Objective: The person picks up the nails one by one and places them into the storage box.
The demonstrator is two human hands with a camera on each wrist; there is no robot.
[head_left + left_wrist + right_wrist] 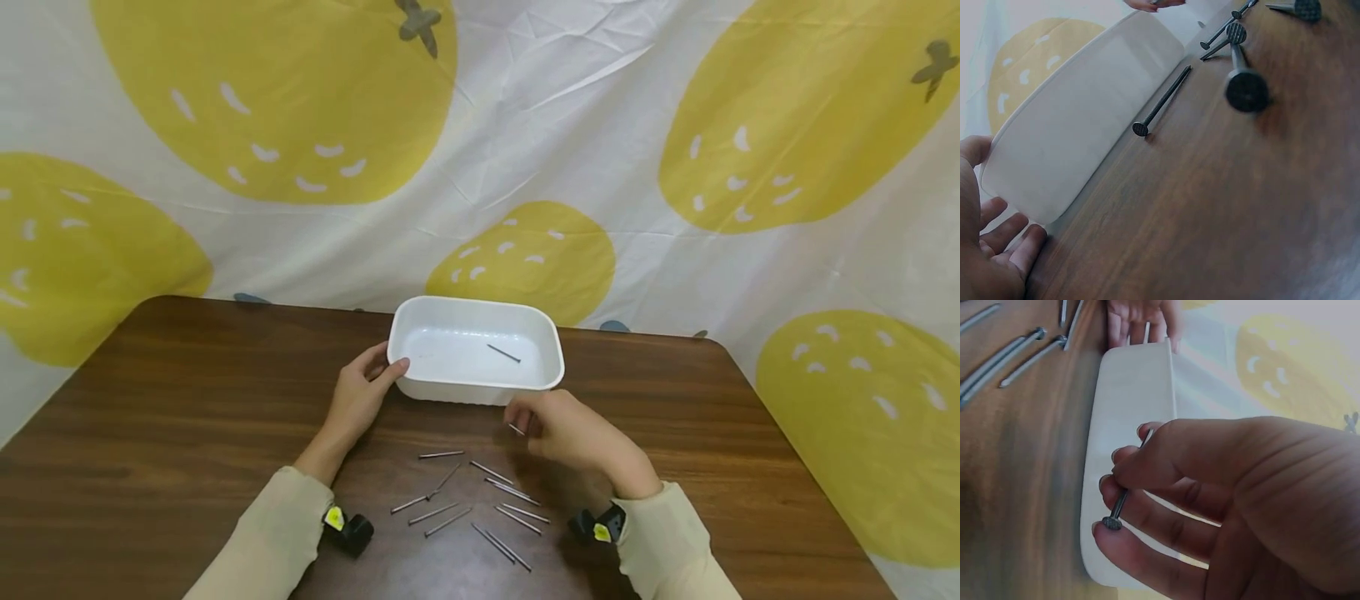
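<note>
Nearest the lens in the right wrist view is the right hand (1241, 469), its grip together: thumb and fingertips pinch a single nail (1120, 503) by the shaft. The flat head pokes out beside one fingertip, and part of the shaft shows past the fingers at the other end. In the head view this hand is just in front of the near wall of a white tub (457, 389), towards its right end — whether hand and tub touch, I cannot tell.

The left hand (356, 400) has its grip on the tub's left end, thumb over the rim and fingers along the outside. The tub stands upright near the far edge of the surface (187, 417), long side towards the person. Inside, right of the middle, one more nail (504, 353) lies slantwise on the floor of the tub.

Between the forearms lies a loose scatter of nails (448, 522) — some apart, a few nearly side by side, most pointing obliquely. Further out, each wrist carries a small black device (354, 535) with a yellow patch, just below a pale sleeve (277, 533). The surface is dark wood grain with rounded far corners. Behind it hangs a creased white cloth (555, 158) printed with big yellow fruit.
</note>
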